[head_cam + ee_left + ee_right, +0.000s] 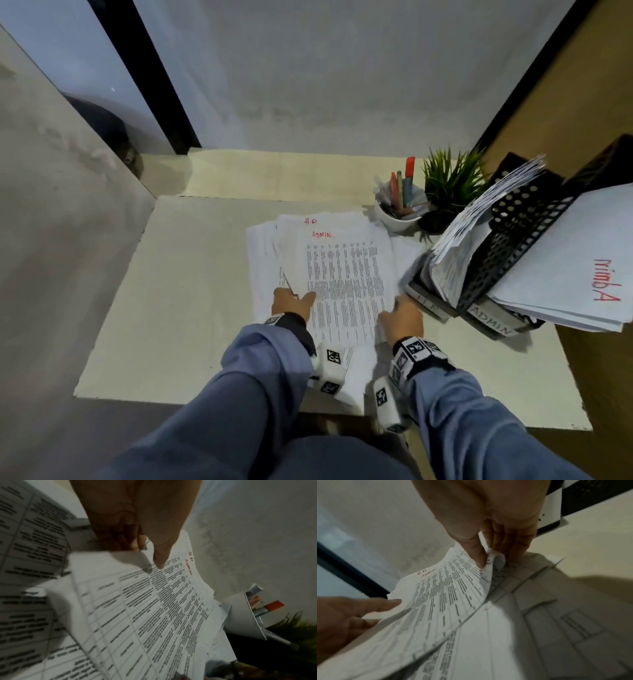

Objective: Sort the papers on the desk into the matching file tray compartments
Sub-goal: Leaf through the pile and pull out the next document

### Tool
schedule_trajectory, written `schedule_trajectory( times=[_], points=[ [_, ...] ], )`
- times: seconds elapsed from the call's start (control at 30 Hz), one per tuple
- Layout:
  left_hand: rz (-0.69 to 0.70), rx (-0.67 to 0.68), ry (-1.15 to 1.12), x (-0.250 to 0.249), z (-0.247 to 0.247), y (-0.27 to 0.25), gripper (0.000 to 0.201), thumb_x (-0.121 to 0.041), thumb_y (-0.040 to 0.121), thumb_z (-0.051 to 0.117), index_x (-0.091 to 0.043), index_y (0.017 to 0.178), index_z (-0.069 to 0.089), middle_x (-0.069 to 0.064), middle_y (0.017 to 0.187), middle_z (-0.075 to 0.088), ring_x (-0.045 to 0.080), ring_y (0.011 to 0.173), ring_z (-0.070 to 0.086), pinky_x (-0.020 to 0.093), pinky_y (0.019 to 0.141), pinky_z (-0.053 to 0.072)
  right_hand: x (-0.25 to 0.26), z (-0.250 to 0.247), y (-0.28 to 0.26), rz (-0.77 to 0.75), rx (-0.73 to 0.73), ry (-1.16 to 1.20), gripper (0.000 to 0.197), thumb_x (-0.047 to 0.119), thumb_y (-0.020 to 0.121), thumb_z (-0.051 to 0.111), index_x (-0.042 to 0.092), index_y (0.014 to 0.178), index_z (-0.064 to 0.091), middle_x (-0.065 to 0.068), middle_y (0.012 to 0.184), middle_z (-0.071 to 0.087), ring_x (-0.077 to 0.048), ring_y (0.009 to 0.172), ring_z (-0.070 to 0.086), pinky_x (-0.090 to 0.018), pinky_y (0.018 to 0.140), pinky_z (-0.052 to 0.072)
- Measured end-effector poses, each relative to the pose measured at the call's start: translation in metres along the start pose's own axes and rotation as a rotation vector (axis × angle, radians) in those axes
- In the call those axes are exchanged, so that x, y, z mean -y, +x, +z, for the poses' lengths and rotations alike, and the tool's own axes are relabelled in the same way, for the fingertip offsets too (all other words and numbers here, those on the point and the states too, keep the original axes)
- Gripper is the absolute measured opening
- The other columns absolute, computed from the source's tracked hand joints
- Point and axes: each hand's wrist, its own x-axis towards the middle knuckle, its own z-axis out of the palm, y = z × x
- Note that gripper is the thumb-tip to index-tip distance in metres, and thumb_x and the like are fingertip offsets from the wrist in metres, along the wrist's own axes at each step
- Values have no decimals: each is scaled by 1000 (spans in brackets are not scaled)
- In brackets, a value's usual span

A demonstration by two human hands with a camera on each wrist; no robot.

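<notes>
Bench [191, 308] w/ paper pile [263, 260] at centre, tray [513, 246] to its right. Top sheet [346, 287], marked ADMIN, pinched at both side edges: left hand [291, 303] thumb over, right hand [402, 320] curling its edge.

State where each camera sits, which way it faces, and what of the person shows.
Head: above, facing down at desk, file tray, both sleeves.
Left wrist: along left hand, thumb on top sheet, facing cup of pens.
Right wrist: along right hand pinching that sheet's edge.
All share the red ADMIN heading.
</notes>
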Motion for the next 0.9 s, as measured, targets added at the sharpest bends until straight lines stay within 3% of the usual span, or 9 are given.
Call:
schedule_trajectory(
  times=[0.07, 0.17, 0.27, 0.37, 0.43, 0.53, 0.67, 0.73, 0.9],
  points=[
    [62, 40, 45, 1, -1, -1, 49, -26, 92, 57, 2, 130, 45, 18, 133, 51, 32, 115, 52, 34, 98, 39, 1, -2, -4, -4, 28, 36, 5, 1, 82, 56, 5, 81, 58, -9, 83, 58, -20, 76, 49, -21, 58, 35],
    [183, 59, -23, 8, -7, -1, 33, -13, 93, 54, 2, 122, 54, 10, 120, 60, 28, 114, 56, 32, 95, 41, 2, -6, -6, -35, 60, 121, 33, 1, 76, 64, 14, 60, 39, 1, 61, 42, -19, 67, 43, -22, 47, 27],
    [248, 78, -93, 20, -18, 2, 26, -6, 86, 64, -5, 113, 62, 12, 112, 66, 29, 106, 61, 38, 98, 47, 5, -9, -6, 13, 109, 504, 24, 5, 71, 75, 5, 88, 58, -3, 82, 63, -19, 74, 59, -32, 69, 53],
    [231, 48, -138, 28, -28, 5, 23, -1, 77, 72, -14, 71, 54, 8, 71, 62, 25, 70, 58, 31, 69, 48, 19, -15, -6, 91, 140, 853, 41, -8, 75, 69, 5, 113, 59, -7, 99, 65, -23, 87, 61, -37, 85, 46],
    [228, -20, -184, 30, -32, 5, 46, -5, 77, 74, -22, 57, 36, -4, 54, 37, 16, 53, 35, 25, 54, 28, 24, -18, 1, 136, 134, 954, 40, -16, 75, 65, -3, 113, 60, -10, 100, 65, -26, 90, 61, -35, 87, 46],
    [224, -124, -207, 31, -35, 10, 45, -17, 84, 69, -23, 57, 34, -2, 60, 34, 20, 63, 32, 27, 65, 28, 22, -18, 8, 150, 178, 917, 20, -18, 81, 54, -5, 82, 69, -4, 71, 69, -18, 68, 62, -18, 67, 51],
    [207, -230, -221, 31, -40, 20, 38, -12, 85, 66, -13, 56, 42, 0, 55, 36, 22, 61, 32, 24, 59, 27, 7, -14, 7, 102, 233, 923, 53, -26, 75, 41, 7, 44, 69, -8, 52, 68, -24, 59, 62, -27, 63, 50],
    [193, -265, -230, 26, -44, 18, 7, -11, 83, 68, -7, 79, 63, 2, 69, 52, 23, 71, 46, 23, 67, 38, 10, -19, 2, 119, 271, 834, 43, -23, 74, 48, 7, 53, 70, -8, 60, 67, -27, 68, 59, -30, 69, 49],
    [260, -268, -158, 26, -49, 19, 24, -5, 88, 55, -10, 110, 63, 11, 104, 66, 31, 96, 61, 36, 88, 50, 17, -23, 5, 248, 230, 706, 30, -19, 64, 65, 5, 80, 59, -6, 82, 60, -27, 77, 54, -41, 86, 44]
  ],
)
